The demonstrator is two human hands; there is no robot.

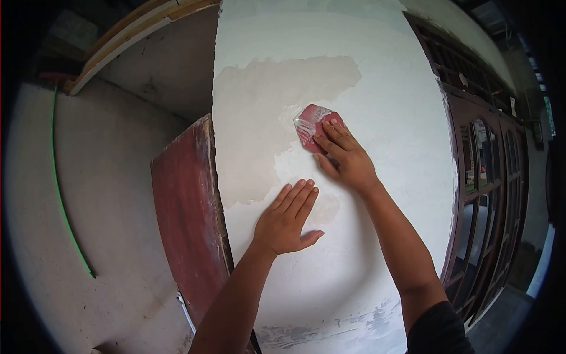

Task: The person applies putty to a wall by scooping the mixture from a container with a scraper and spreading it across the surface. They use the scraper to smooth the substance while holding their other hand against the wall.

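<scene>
A piece of red sandpaper, streaked with white powder, lies flat on the white wall. My right hand presses it there, with the fingers over its right part and the thumb at its lower edge. Below and to the left, my left hand rests on the wall with its palm down, fingers stretched out and thumb apart, holding nothing. A beige patch with ragged edges spreads over the wall left of and above the sandpaper.
A worn red wooden panel stands at the wall's left edge. Further left, a green cord hangs along a grey wall. Dark wooden doors with glass panes are on the right.
</scene>
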